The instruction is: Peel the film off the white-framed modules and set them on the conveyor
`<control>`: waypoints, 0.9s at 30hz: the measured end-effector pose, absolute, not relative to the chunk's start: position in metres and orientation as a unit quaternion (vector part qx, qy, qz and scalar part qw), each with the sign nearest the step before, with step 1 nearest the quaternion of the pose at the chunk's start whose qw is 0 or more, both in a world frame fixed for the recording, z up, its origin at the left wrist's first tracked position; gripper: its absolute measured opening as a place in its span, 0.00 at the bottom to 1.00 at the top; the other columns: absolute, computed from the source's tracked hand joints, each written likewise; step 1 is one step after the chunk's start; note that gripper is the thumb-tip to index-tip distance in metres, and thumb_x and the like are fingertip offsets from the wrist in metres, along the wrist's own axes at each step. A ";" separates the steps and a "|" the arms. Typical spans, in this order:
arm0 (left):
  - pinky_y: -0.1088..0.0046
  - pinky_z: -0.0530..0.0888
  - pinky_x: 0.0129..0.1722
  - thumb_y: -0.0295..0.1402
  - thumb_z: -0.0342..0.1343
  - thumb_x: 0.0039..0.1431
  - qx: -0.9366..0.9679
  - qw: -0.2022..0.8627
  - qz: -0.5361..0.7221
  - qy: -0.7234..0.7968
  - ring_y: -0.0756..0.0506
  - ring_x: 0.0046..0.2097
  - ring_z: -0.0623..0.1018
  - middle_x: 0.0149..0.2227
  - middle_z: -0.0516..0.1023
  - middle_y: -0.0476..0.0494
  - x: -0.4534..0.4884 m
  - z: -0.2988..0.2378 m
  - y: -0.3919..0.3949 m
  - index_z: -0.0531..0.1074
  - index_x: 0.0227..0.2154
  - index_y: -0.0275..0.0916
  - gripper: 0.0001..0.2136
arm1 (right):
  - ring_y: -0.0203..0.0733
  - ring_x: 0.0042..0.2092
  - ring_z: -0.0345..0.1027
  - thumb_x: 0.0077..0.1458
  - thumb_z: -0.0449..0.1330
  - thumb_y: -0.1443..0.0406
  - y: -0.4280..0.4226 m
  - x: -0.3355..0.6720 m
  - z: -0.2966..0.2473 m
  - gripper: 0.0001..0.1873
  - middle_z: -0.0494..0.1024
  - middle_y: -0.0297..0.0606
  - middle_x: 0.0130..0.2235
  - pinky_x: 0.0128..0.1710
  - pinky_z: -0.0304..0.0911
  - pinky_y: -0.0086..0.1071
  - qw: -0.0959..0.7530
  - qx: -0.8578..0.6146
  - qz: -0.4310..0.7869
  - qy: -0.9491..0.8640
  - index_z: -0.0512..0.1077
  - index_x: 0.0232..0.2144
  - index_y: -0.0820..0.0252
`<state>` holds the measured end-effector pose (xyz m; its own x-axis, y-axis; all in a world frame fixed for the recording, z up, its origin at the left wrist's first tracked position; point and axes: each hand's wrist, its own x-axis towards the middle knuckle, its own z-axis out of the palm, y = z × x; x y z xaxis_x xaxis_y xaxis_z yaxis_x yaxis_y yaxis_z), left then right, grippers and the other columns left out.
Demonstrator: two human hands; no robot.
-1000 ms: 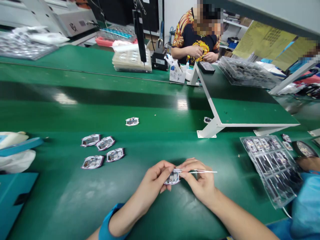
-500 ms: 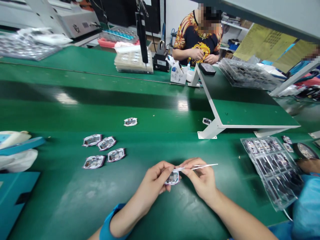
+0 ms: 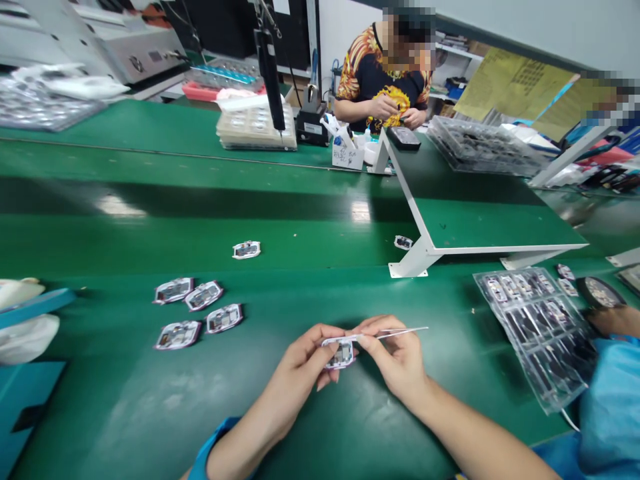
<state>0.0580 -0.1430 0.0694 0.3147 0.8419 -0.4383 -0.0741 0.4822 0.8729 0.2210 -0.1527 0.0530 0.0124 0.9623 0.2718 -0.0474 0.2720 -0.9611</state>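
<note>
In the head view, my left hand point(image 3: 305, 360) grips a small white-and-purple device housing point(image 3: 341, 355) with circuit parts showing inside. The fingers are behind it and the thumb lies on its front. My right hand point(image 3: 395, 350) is closed on white tweezers point(image 3: 407, 331), whose rear ends stick out to the right. Their tips meet the housing's upper right edge; the exact contact is hidden by the fingers. To the left, a group of similar housings point(image 3: 179, 335) lies on the green bench, and another housing point(image 3: 247, 250) sits farther back.
A raised green shelf point(image 3: 500, 220) on white legs stands right of centre, with a housing point(image 3: 403, 242) by its leg. At right is a clear tray point(image 3: 533, 333) of parts, near a blue-sleeved arm point(image 3: 610, 393). Across the bench sits a co-worker point(image 3: 385, 87). An electric screwdriver point(image 3: 270, 80) hangs above.
The view has shifted slightly, so the bench items appear a little farther left. Both hands keep their grips, and more of the housing's top edge shows now.
</note>
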 end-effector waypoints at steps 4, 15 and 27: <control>0.78 0.60 0.21 0.41 0.58 0.53 0.404 0.703 0.320 0.490 0.52 0.24 0.66 0.24 0.70 0.51 0.057 0.070 -0.143 0.73 0.35 0.35 0.14 | 0.42 0.36 0.78 0.58 0.63 0.67 -0.154 0.220 0.052 0.01 0.82 0.37 0.33 0.36 0.74 0.34 0.578 -0.428 0.423 -0.552 0.73 0.34 0.55; 0.78 0.61 0.23 0.39 0.58 0.52 0.378 0.710 0.335 0.490 0.52 0.24 0.67 0.24 0.71 0.51 0.057 0.068 -0.140 0.74 0.32 0.35 0.11 | 0.44 0.37 0.77 0.57 0.62 0.70 -0.155 0.220 0.054 0.04 0.83 0.39 0.35 0.40 0.72 0.40 0.572 -0.388 0.347 -0.634 0.75 0.34 0.55; 0.77 0.64 0.23 0.37 0.60 0.58 0.344 0.738 0.380 0.439 0.52 0.24 0.69 0.25 0.73 0.50 0.059 0.062 -0.150 0.74 0.31 0.39 0.07 | 0.48 0.36 0.78 0.56 0.64 0.65 -0.167 0.223 0.050 0.02 0.83 0.38 0.32 0.36 0.74 0.38 0.575 -0.411 0.343 -0.618 0.77 0.33 0.51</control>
